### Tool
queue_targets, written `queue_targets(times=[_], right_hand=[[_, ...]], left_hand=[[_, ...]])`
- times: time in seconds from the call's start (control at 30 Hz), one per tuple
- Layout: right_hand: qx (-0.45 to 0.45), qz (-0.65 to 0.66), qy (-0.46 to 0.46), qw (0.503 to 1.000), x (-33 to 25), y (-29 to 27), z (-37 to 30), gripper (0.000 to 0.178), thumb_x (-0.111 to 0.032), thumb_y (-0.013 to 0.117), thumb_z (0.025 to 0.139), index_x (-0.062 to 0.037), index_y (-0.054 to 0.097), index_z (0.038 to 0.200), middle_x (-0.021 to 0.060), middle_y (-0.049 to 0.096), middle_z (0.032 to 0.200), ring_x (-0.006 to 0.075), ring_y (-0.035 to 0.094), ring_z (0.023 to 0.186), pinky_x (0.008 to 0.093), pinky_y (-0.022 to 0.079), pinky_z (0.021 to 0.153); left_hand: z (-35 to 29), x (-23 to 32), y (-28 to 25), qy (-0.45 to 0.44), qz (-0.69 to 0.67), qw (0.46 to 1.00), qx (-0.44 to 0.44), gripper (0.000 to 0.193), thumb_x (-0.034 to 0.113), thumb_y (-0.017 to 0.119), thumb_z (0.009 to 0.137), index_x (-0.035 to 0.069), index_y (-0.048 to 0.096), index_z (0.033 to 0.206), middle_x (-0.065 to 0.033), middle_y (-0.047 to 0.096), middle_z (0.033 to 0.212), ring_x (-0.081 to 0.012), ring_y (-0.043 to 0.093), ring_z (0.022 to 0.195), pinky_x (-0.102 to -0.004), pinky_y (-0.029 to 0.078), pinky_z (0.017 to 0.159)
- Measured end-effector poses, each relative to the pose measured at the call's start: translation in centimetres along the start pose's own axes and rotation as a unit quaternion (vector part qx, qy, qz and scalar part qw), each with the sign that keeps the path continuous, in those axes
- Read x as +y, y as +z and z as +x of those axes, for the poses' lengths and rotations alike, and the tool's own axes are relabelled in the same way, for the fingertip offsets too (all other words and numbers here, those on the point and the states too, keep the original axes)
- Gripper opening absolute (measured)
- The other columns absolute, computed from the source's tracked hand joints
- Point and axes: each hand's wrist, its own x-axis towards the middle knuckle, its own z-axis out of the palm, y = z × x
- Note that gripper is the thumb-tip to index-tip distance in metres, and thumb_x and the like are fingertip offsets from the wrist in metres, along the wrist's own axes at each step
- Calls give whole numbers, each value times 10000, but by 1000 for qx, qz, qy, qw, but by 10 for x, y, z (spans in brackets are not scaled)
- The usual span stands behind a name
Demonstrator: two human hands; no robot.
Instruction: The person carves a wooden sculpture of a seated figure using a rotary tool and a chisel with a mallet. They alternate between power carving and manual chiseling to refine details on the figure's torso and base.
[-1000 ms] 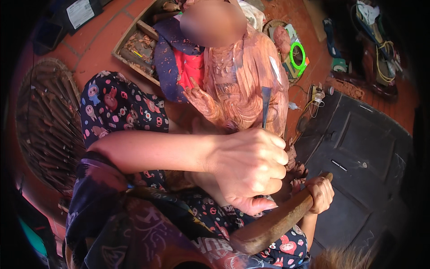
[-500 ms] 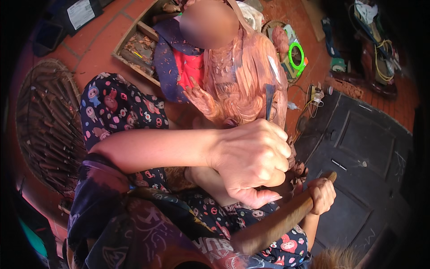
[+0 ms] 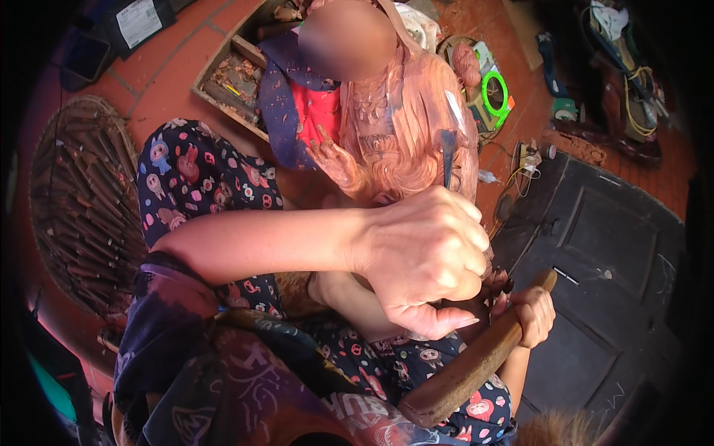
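Note:
A carved reddish-brown wooden statue with draped robes and a raised hand lies in front of my legs. My left hand, its fingers closed, grips a chisel; the dark flat blade rises beyond my knuckles against the statue's right side. The chisel's handle is hidden inside my fist. To the right, my right hand is wrapped round a wooden mallet, a club-like piece whose thick end slants down to the left over my patterned trousers. The mallet is apart from the left hand.
At the left stands a round basket full of wooden-handled tools. A wooden tray with shavings lies beyond my knee. A black panel covers the floor at right. A bright green ring sits among items at the back right.
The mallet's thick end has shifted slightly right and is less blurred. My left hand and the chisel have edged a little to the right, and the chisel's blade shows more.

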Motion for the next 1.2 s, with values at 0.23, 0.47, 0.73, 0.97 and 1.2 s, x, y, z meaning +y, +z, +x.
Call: queue_targets(times=[0.23,0.47,0.73,0.97,1.2], right_hand=[[-5,-10,6,1000,7,3,3,338,-380,606,918,-178,494,672,-44,464,599,145,464,484,298,389,448],[-29,-26,30,999,-4,0,-13,343,-390,608,913,-179,492,669,-44,462,596,144,461,481,299,387,445],[-24,-20,33,999,-1,3,-11,349,-401,610,907,-180,490,665,-44,459,593,144,458,476,300,384,442],[-16,-17,32,999,-4,6,-11,355,-410,612,903,-182,488,662,-44,457,590,143,456,473,301,382,439],[-8,-11,30,999,-8,11,-5,360,-420,615,898,-183,486,659,-44,455,587,143,453,469,302,380,437]], left_hand=[[4,13,-4,-24,134,990,46,368,329,575,819,131,408,558,-8,390,574,-197,451,516,-333,338,476],[7,12,0,-26,-8,1000,10,362,318,647,719,113,444,502,-24,429,543,-223,498,531,-366,371,491],[11,9,0,-38,-27,998,36,389,320,617,772,127,379,532,-21,356,559,-221,432,497,-361,311,457],[13,8,1,-48,-7,998,48,380,286,648,745,124,381,528,-27,362,556,-228,437,492,-368,315,457],[13,5,2,-44,23,997,50,385,290,667,735,122,389,529,-29,377,560,-231,450,503,-365,327,462]])
